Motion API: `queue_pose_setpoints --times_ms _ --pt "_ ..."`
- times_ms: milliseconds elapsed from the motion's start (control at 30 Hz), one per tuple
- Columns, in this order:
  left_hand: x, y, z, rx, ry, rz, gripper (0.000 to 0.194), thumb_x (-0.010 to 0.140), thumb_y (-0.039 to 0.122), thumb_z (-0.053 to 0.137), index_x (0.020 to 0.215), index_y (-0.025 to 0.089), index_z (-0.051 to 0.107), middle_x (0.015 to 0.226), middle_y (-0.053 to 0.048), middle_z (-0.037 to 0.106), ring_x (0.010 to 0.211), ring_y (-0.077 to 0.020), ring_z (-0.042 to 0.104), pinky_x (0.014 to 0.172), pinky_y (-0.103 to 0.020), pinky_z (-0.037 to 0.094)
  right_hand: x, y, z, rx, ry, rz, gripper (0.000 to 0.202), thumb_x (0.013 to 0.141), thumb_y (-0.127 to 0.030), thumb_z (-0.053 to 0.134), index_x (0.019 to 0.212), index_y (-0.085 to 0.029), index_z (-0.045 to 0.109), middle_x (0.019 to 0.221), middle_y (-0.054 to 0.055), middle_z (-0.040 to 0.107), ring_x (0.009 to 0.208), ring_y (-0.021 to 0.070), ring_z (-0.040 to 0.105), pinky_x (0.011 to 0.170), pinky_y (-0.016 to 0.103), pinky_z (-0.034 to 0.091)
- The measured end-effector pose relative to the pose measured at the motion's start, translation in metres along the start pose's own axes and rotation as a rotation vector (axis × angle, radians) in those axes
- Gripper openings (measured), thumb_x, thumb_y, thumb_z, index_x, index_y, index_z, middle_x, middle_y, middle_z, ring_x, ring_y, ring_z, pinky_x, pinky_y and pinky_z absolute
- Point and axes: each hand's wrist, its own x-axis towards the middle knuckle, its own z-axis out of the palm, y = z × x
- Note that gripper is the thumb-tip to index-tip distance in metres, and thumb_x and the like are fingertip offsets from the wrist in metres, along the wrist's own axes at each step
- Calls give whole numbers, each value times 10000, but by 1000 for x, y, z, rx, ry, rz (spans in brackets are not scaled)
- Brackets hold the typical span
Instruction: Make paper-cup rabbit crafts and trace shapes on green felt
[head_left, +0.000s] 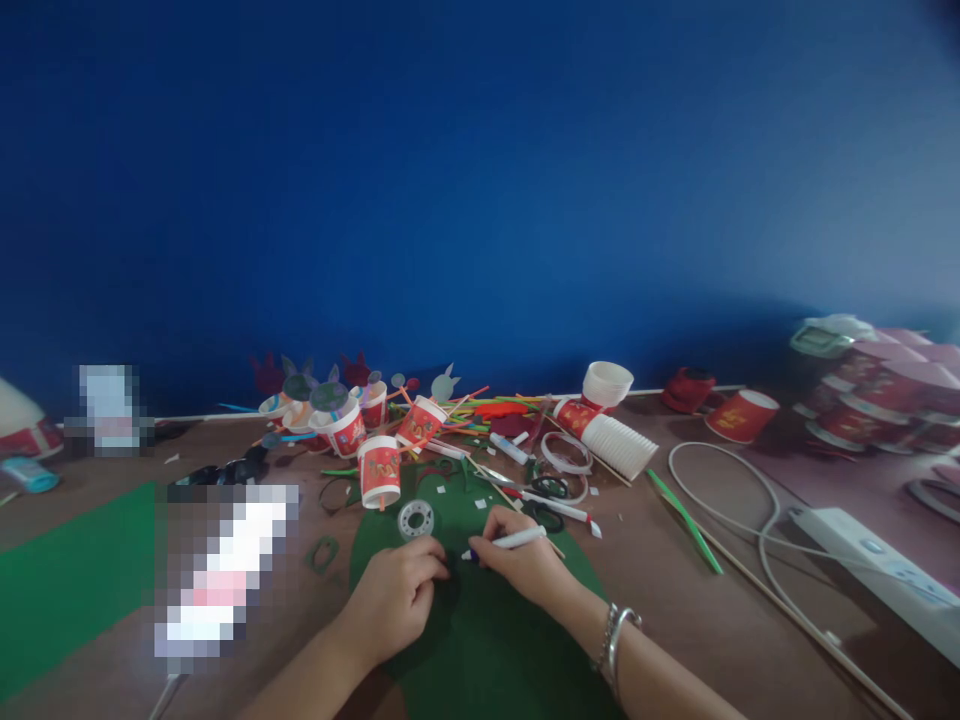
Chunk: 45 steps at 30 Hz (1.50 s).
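Observation:
My right hand [517, 560] is closed round a white marker [525, 538], its tip pointing left over the dark green sheet [495, 650]. My left hand [401, 595] rests on the same sheet, fingers curled, their tips beside a small dark shape that I cannot make out clearly. Just above the left hand lies a roll of clear tape [415, 519]. Small white paper scraps are scattered near the top of the sheet. Behind them lie scissors [550, 487] and a white pen with a red end [566, 510].
Red paper cups [379, 470] with straws stand behind on the left. A stack of cups [615, 445] lies at the back. A power strip [885, 570] and cable are on the right; another green sheet [82, 580] is at far left.

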Motion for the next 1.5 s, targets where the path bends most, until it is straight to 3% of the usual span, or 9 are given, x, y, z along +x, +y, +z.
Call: queue_pose_setpoints --times_ms 700,1133,1233,1400,1500 --pt "1 -1 1 -13 9 3 394 691 24 389 829 236 692 937 1 682 801 -152 653 727 -242 481 7 13 6 10 76 32 184 731 -333 602 639 -198 518 561 -29 597 520 117 489 484 216 324" --pt "2 0 0 -3 7 1 403 685 18 385 820 236 695 919 3 684 785 -146 654 711 -231 483 7 13 5 17 95 14 176 711 -313 609 615 -193 523 553 -28 590 512 109 467 474 213 319" --pt "2 1 -1 1 10 1 401 686 19 385 824 231 696 926 -3 684 791 -148 655 714 -233 488 6 11 3 105 85 53 192 718 -303 585 592 -194 490 525 -23 591 487 105 474 454 207 317" --pt "1 1 -1 -12 10 -3 405 690 17 385 836 229 698 956 -11 683 826 -149 654 749 -237 488 6 12 -3 430 132 127 297 809 -449 460 636 -211 418 488 -28 574 399 88 414 380 192 260" --pt "0 0 0 -20 5 -4 409 686 12 386 838 230 696 958 -7 682 832 -149 653 757 -238 486 4 12 -6 436 104 142 221 760 -371 517 644 -208 422 459 -57 518 381 73 360 379 187 237"
